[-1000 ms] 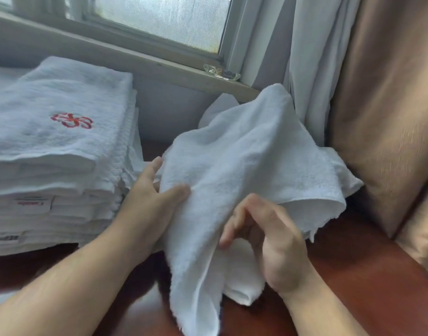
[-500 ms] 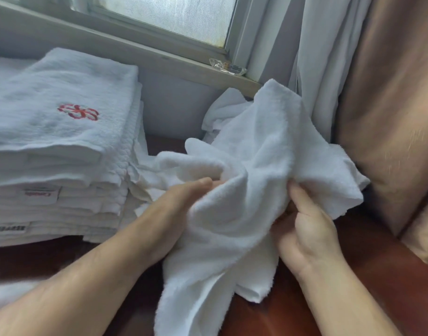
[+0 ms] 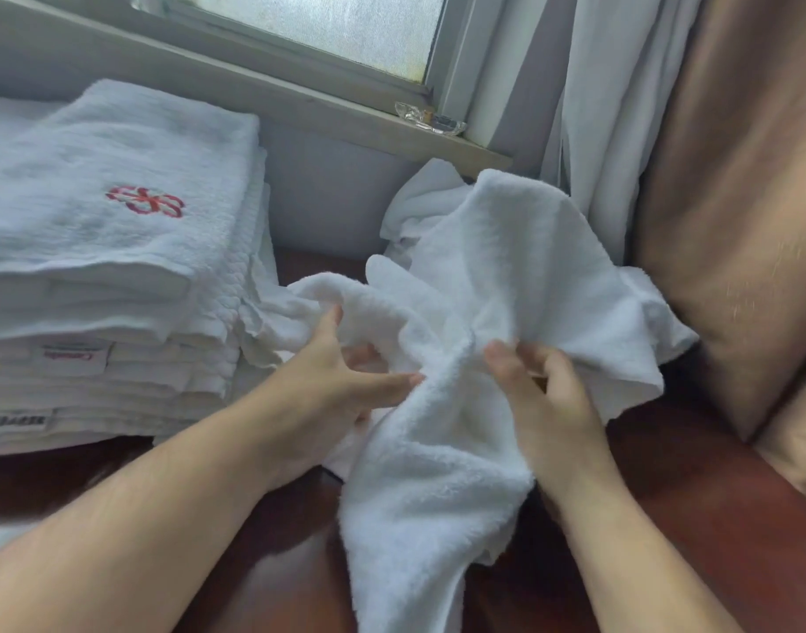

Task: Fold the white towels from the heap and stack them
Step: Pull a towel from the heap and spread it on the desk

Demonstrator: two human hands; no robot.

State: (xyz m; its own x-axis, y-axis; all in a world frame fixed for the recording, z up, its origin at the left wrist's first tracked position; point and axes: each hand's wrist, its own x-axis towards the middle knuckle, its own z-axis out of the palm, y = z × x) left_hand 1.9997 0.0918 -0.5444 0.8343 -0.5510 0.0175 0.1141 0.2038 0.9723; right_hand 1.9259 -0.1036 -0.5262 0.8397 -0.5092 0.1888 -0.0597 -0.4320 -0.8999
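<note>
left hand [image 3: 332,390] grip half under towel [image 3: 506,267], hold unclear | right hand [image 3: 547,404] grip pinches towel, blurred

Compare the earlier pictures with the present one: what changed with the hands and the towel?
The towel, spread wide a second ago, is now bunched at its middle. The right hand rose from low in front of the cloth and now pinches a fold. The left hand slid inward from the towel's left edge, fingers spread against the cloth. The stack of folded towels stayed put.
</note>
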